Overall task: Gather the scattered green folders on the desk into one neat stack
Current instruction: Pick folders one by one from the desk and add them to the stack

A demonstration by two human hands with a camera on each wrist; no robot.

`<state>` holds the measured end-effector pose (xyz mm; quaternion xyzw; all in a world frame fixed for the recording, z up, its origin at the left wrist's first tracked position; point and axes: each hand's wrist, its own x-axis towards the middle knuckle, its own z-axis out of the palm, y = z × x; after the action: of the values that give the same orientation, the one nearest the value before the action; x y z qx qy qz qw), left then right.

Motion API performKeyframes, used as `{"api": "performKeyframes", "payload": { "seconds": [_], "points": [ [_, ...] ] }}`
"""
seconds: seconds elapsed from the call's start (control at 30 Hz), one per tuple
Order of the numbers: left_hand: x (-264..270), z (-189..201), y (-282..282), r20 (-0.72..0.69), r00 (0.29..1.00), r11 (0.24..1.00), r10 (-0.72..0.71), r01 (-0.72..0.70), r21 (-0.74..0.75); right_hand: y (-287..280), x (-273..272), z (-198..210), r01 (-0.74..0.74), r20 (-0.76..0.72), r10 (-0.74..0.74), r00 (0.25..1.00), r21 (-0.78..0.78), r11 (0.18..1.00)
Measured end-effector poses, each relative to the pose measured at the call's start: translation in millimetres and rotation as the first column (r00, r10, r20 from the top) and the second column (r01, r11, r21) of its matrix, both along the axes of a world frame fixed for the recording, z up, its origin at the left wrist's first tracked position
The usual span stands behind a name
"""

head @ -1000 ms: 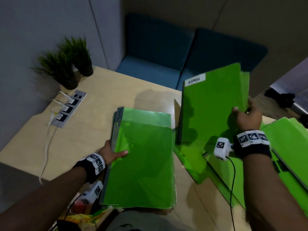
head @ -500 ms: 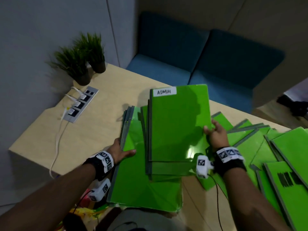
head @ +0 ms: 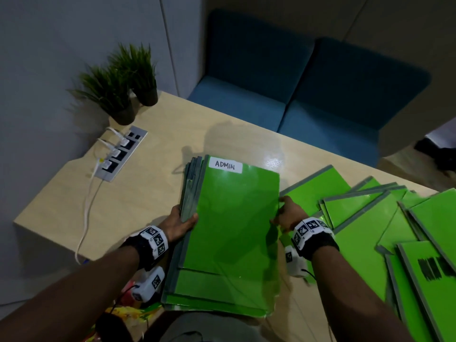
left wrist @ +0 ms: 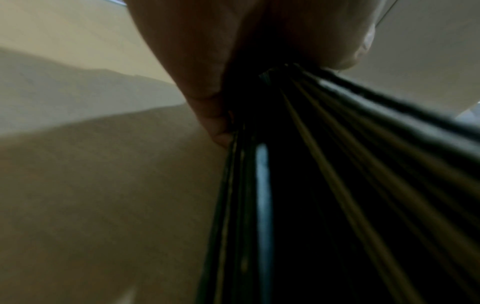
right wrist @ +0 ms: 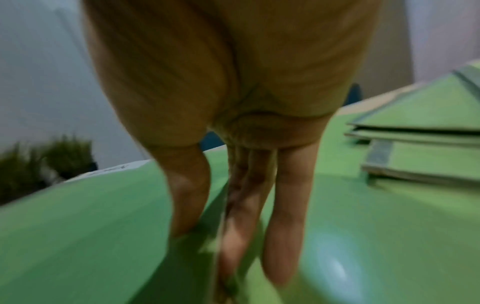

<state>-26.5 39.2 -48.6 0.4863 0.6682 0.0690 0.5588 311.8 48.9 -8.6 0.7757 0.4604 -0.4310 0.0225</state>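
Note:
A stack of green folders [head: 222, 287] lies on the wooden desk [head: 128, 206] in front of me. Its top folder [head: 234, 213] carries a white ADMIN label. My left hand [head: 183, 222] grips the stack's left edge, thumb on top; the left wrist view shows the left hand [left wrist: 207, 72] clamped round the grey spines [left wrist: 324, 164]. My right hand [head: 287, 214] pinches the top folder's right edge; in the right wrist view the right hand [right wrist: 233, 185] has its thumb on the green cover [right wrist: 91, 226] and its fingers below. Several scattered green folders [head: 370, 213] overlap on the right.
Two potted plants [head: 118, 87] stand at the desk's far left corner. Beside them a power strip [head: 121, 154] is set in the desk, with white cables running over the left edge. A blue sofa [head: 308, 90] stands behind the desk. The loose folders [right wrist: 415, 144] are piled right of my right hand.
My right hand has brought the ADMIN folder from upright at the right down and leftwards, flat onto the stack. My left hand has stayed at the stack's left edge.

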Motion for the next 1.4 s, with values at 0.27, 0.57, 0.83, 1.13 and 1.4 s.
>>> {"api": "performKeyframes", "payload": {
  "seconds": [0.27, 0.57, 0.83, 1.13, 1.4],
  "points": [
    [-5, -5, 0, 0.006, 1.000, 0.999, -0.018, 0.018, -0.034, 71, -36, 19, -0.416, 0.342, 0.317, 0.884, 0.272, 0.868],
    [-4, -5, 6, 0.046, 0.999, 0.999, 0.012, -0.010, -0.050, 69, -110, -3, -0.688, 0.272, 0.635, 0.723, 0.206, 0.696],
    [5, -12, -3, -0.008, 0.991, 0.990, 0.133, -0.133, -0.037, 51, -104, -6, -0.645, 0.237, 0.600, 0.764, 0.296, 0.705],
    [20, 1, 9, -0.096, 0.987, 0.989, 0.128, -0.134, -0.066, 54, -37, -13, -0.161, 0.086, 0.140, 0.986, 0.340, 0.927],
    [-2, -44, 9, -0.005, 0.982, 0.976, 0.188, -0.187, -0.112, 2, -40, -25, 0.090, -0.057, -0.076, 0.995, 0.290, 0.953]
  ]
}}
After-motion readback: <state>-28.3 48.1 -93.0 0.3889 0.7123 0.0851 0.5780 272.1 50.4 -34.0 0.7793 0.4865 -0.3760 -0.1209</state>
